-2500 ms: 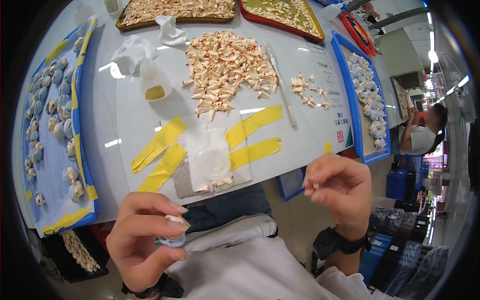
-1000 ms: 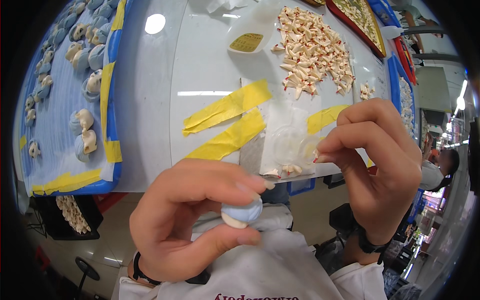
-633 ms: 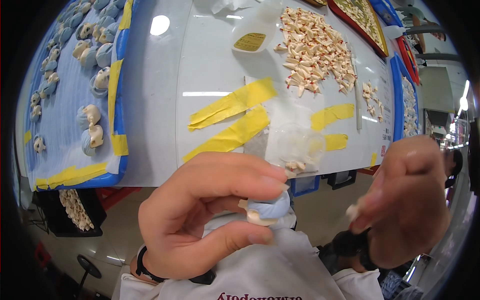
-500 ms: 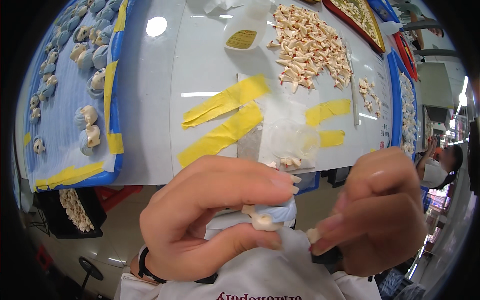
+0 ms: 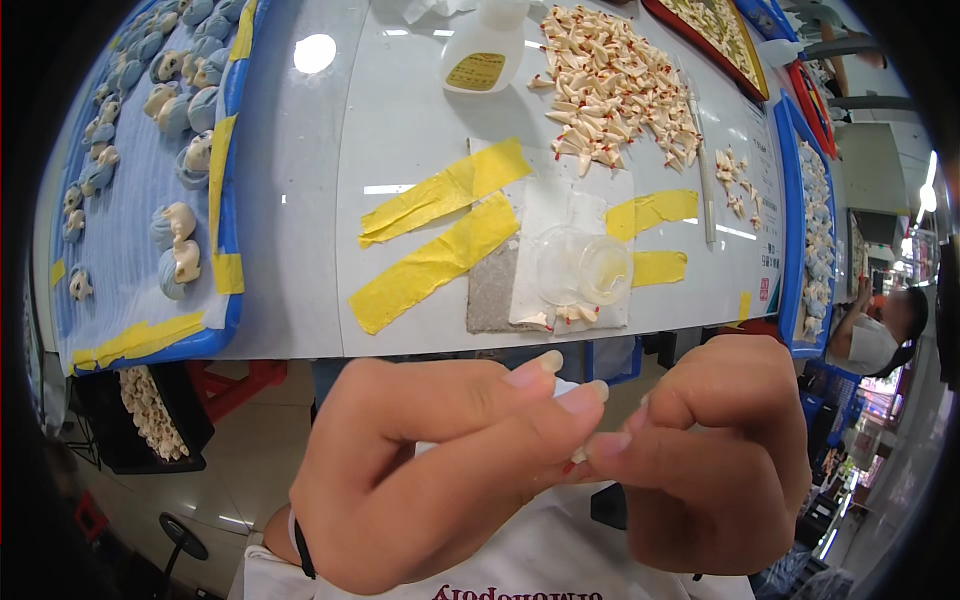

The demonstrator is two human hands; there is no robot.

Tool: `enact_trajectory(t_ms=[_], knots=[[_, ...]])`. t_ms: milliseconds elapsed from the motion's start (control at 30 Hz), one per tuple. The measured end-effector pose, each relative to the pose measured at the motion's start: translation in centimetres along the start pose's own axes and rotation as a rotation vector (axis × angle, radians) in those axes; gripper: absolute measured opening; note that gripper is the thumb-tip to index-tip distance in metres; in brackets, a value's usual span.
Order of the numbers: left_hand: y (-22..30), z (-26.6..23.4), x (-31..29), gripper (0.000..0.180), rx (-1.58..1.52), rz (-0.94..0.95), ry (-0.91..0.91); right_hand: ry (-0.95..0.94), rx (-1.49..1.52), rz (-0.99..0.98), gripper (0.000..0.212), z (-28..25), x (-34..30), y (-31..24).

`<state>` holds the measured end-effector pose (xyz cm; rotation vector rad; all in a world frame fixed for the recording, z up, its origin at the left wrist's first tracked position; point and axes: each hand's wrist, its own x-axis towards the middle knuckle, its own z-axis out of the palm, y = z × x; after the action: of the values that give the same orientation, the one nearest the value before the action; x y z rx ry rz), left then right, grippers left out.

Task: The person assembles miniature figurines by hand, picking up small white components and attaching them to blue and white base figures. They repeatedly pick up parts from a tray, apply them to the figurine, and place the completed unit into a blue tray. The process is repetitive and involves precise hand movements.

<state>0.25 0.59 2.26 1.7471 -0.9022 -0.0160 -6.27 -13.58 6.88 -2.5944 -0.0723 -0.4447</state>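
In front of my chest, my left hand (image 5: 420,470) is closed around a small blue-and-cream figurine piece (image 5: 566,387); only a sliver of pale blue shows above the fingers. My right hand (image 5: 720,450) pinches a tiny cream clay piece (image 5: 579,457) with a red tip, mostly covered by the fingertips. The fingertips of both hands meet there, so I cannot see whether the two pieces touch. Just beyond, at the table's near edge, a clear round plastic dish (image 5: 604,270) sits on a white board (image 5: 530,290), with several red-tipped cream pieces (image 5: 577,314) beside it.
A blue tray (image 5: 232,315) of blue-and-cream figurine pieces fills the left. Farther back are a translucent bottle (image 5: 487,50) and a heap of red-tipped pieces (image 5: 615,90). A thin tool (image 5: 709,190) lies right of the heap. Yellow tape (image 5: 440,260) crosses the board; another blue tray (image 5: 788,200) stands right.
My hands have come together from a gap apart. The right hand has moved left with its cream piece, and the left hand has turned, hiding most of the figurine piece.
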Motion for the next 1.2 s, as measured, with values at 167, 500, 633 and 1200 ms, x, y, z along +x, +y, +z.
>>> enact_trajectory(t_ms=[167, 500, 633, 1200], knots=[[0.1, 0.6, 0.2, 0.037, 0.040, 0.082, 0.062, 0.024, 0.068, 0.002, 0.025, 0.0, -0.1, 0.4], [-0.8, 0.7, 0.2, 0.038, -0.047, 0.094, 0.036, -0.026, 0.295, -0.003, 0.021, -0.3, -0.6, 2.7], [0.2, 0.4, 0.2, 0.041, 0.082, 0.037, 0.009, -0.049, 0.264, -0.048, 0.018, -0.5, -0.4, 3.1], [-2.8, -1.2, -0.5, 0.038, -0.206, -0.185, 0.136, 0.274, 0.273, 0.550, 0.012, -6.6, -0.6, 11.2]])
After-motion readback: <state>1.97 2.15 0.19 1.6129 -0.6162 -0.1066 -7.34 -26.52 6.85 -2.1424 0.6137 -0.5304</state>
